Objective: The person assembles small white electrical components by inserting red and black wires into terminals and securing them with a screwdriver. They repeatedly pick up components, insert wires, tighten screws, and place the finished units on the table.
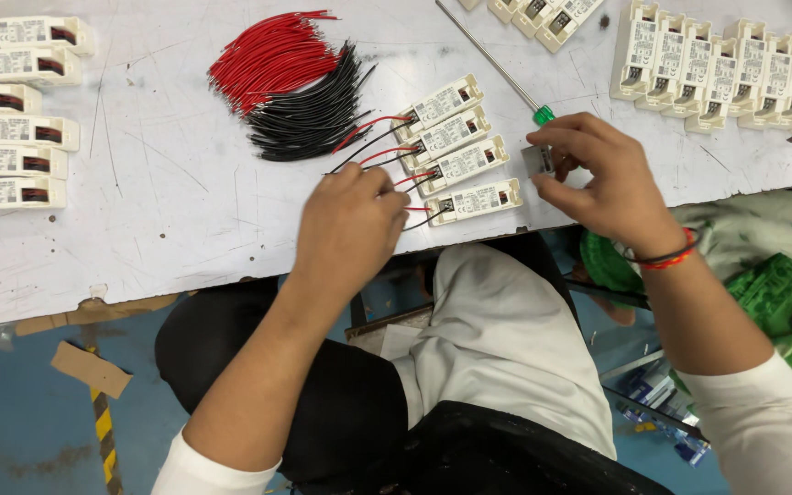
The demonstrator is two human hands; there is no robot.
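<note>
Several small white rectangular modules lie side by side near the table's front edge, each with a red and a black wire at its left end. My left hand rests by those wire ends, fingers curled on the wires of the nearest module. My right hand pinches a small grey piece between thumb and fingers, just right of the modules. A screwdriver with a green handle lies under that hand, its shaft pointing up-left.
A bundle of loose red wires and black wires lies on the scuffed white table. More white modules are stacked at the far left and lined up at the upper right. Green fabric lies at the right.
</note>
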